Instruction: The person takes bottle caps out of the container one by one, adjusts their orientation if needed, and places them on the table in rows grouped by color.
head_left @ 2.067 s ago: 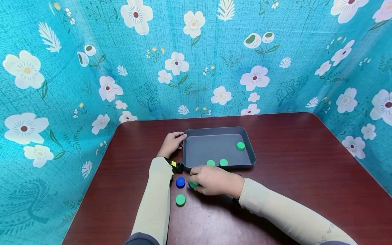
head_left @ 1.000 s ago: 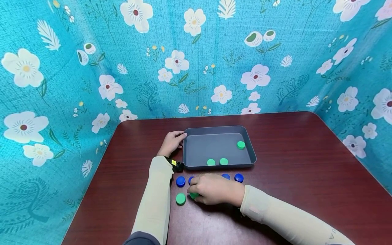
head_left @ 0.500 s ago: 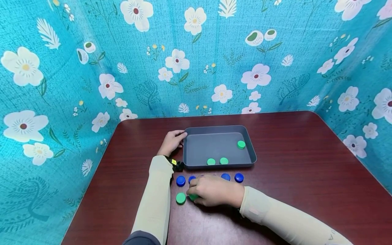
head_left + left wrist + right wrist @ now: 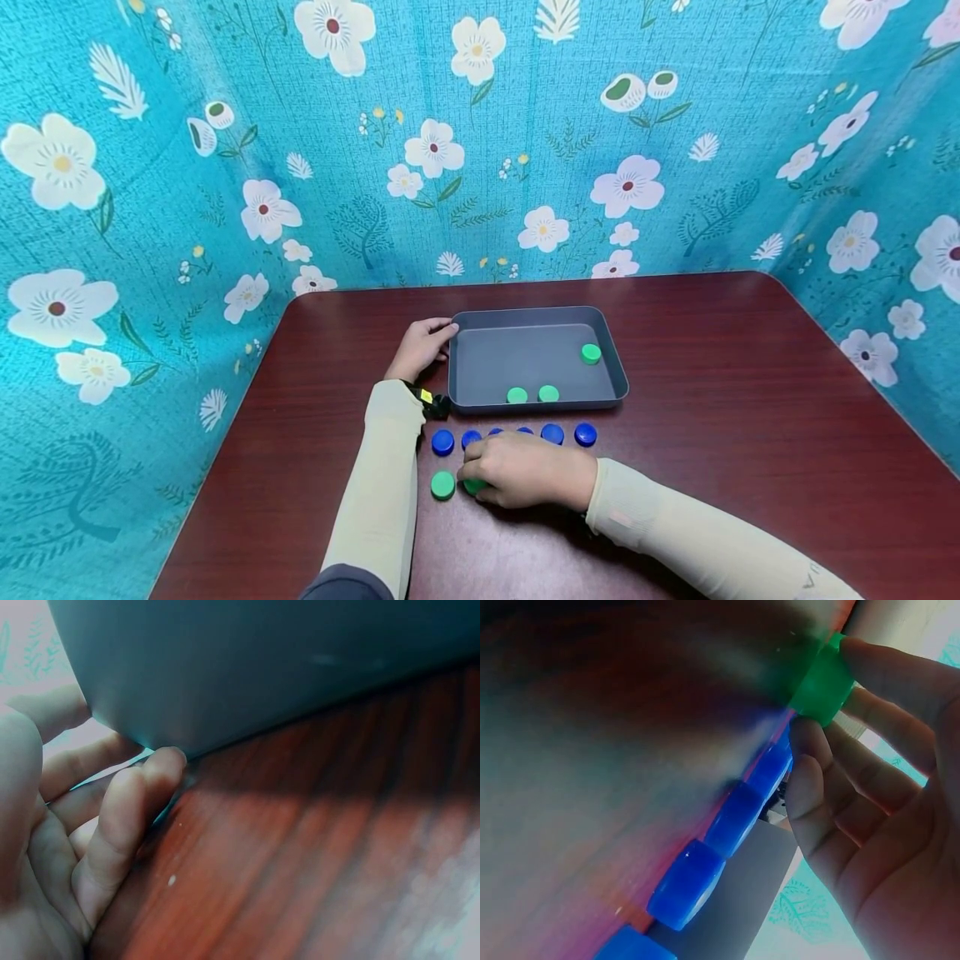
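Observation:
My right hand point(image 4: 513, 468) pinches a green bottle cap point(image 4: 825, 686) between thumb and fingers, down at the tabletop; its fingers partly cover the cap in the head view. Left of it lies another green cap point(image 4: 442, 485). Just beyond my right hand runs a row of several blue bottle caps point(image 4: 442, 442), the middle ones partly hidden behind the knuckles. At the left wall of the grey tray point(image 4: 502, 354), my left hand point(image 4: 422, 350) holds on, thumb at the rim and fingertips point(image 4: 166, 761) curled against the lower outer edge.
Inside the tray are three green caps: one near the right wall point(image 4: 591, 354) and two along the near wall, a left one point(image 4: 517, 396) and a right one point(image 4: 548, 394). The dark red wooden table point(image 4: 735, 358) ends at a flowered blue curtain point(image 4: 465, 167).
Over the last two seconds my right hand has moved toward me with the green cap, from over the blue row to in front of it, uncovering more blue caps. My left hand has stayed put.

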Tool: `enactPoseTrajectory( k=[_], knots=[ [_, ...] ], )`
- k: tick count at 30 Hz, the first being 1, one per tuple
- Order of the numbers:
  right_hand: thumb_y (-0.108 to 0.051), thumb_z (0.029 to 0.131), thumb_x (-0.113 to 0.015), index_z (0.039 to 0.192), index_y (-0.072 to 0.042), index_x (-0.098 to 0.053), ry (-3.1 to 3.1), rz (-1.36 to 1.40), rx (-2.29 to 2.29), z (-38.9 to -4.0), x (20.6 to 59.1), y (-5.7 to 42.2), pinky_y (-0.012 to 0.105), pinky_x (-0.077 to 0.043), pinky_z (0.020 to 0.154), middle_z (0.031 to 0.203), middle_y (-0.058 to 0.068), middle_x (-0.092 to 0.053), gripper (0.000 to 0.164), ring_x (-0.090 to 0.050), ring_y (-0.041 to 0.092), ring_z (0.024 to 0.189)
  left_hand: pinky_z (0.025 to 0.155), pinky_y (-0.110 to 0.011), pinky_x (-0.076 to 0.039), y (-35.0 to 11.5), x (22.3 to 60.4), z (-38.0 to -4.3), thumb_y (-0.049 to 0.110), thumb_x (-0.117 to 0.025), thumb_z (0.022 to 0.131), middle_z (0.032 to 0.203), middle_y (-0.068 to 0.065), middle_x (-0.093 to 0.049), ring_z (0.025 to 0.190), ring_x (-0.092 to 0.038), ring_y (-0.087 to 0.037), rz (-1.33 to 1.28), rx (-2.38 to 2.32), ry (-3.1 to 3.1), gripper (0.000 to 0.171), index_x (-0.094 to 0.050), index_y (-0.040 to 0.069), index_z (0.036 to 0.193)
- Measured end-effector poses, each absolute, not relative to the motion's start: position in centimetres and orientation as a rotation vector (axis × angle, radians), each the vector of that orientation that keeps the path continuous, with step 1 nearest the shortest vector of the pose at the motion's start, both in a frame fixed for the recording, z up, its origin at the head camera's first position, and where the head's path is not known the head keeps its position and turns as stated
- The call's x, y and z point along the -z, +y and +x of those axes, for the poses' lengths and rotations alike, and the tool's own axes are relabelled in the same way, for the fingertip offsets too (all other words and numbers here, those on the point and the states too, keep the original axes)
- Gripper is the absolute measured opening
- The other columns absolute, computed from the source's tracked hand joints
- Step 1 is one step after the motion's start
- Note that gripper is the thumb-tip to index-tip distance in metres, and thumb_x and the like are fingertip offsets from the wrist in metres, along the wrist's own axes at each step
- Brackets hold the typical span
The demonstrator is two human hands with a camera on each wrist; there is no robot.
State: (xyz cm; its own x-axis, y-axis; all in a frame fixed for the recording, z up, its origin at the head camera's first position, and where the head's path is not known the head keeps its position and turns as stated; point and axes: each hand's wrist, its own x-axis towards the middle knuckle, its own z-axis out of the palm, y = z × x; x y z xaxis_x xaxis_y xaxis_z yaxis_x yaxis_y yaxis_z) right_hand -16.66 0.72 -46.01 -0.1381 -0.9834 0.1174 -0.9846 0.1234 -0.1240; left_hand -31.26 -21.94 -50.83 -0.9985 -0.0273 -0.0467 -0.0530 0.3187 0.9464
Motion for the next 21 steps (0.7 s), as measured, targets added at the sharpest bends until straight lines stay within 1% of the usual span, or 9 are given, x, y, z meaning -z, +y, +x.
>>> enactPoseTrajectory(
  k=[8,21],
  knots=[
    [-0.020,0.085,-0.075,0.103,-0.017,-0.071,-2.331,2.057,-0.276,-16.65,46.13,0.70,0.018,-0.045,0.065,0.086,-0.010,-0.057,0.019,-0.053,0.001,0.076,0.062,-0.035,-0.056,-21.92,50.82,-31.31,0.038,-0.064,0.095,0.094,-0.010,-0.068,0.068,-0.064,-0.025,-0.083,-1.810,2.537,0.041,-0.066,0.012,0.127],
    [-0.021,0.086,-0.074,0.108,-0.018,-0.072,-2.379,2.052,-0.251,-16.45,46.03,0.58,0.021,-0.049,0.072,0.093,-0.010,-0.061,0.022,-0.057,0.002,0.083,0.063,-0.033,-0.056,-21.91,50.96,-31.38,0.038,-0.064,0.095,0.097,-0.009,-0.068,0.070,-0.064,-0.024,-0.088,-1.822,2.539,0.042,-0.065,0.012,0.128]
  ],
)
